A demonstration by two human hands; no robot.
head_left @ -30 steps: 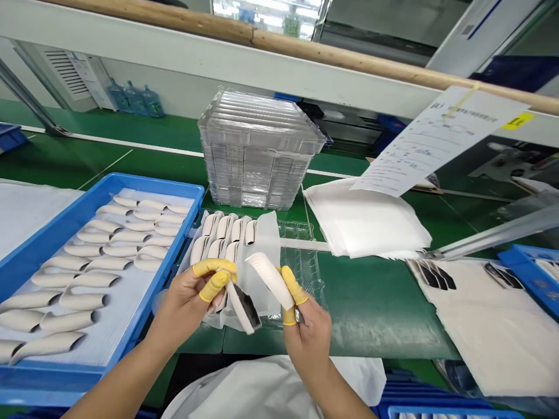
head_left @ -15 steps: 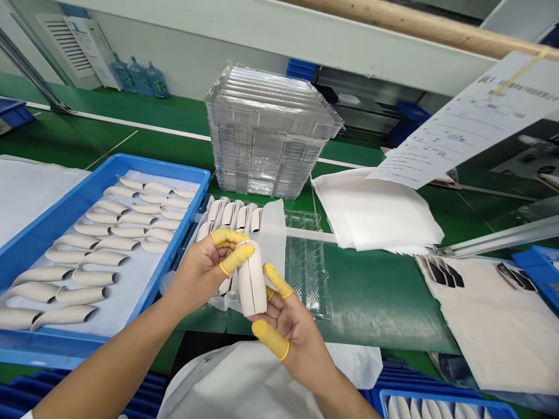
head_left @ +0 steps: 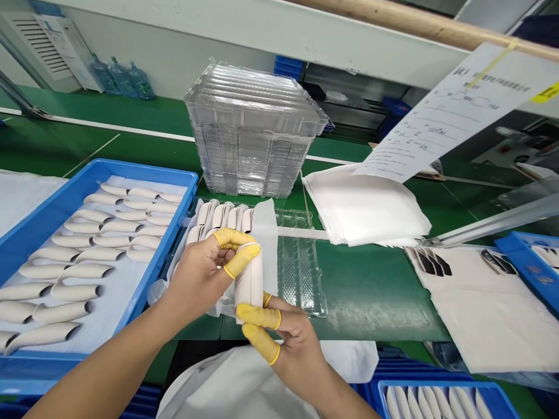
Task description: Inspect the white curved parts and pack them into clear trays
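Note:
A cream, tube-like piece with a thin dark seam down its length (head_left: 250, 285) is held up in front of me. My left hand (head_left: 209, 265), in yellow finger cots, pinches its upper end between thumb and fingers. At the lower end, my right hand (head_left: 290, 343) has closed its yellow-capped fingers on the piece. Just behind my hands lies a clear plastic tray (head_left: 301, 273). Similar cream pieces (head_left: 222, 215) stand in rows on its left side, by a white sheet (head_left: 267, 233) that hangs over the middle. My left hand hides part of these rows.
A blue tray (head_left: 192, 180) with many cream pieces is at left. Stacked clear trays (head_left: 257, 128) stand behind; white sheets (head_left: 367, 206) lie to their right. A printed paper (head_left: 449, 110) hangs at upper right. Another blue tray (head_left: 502, 398) sits low at right.
My right hand's fingers have closed onto the lower end of the piece, where they were spread before. The piece has turned slightly, and the view has shifted a little to the right.

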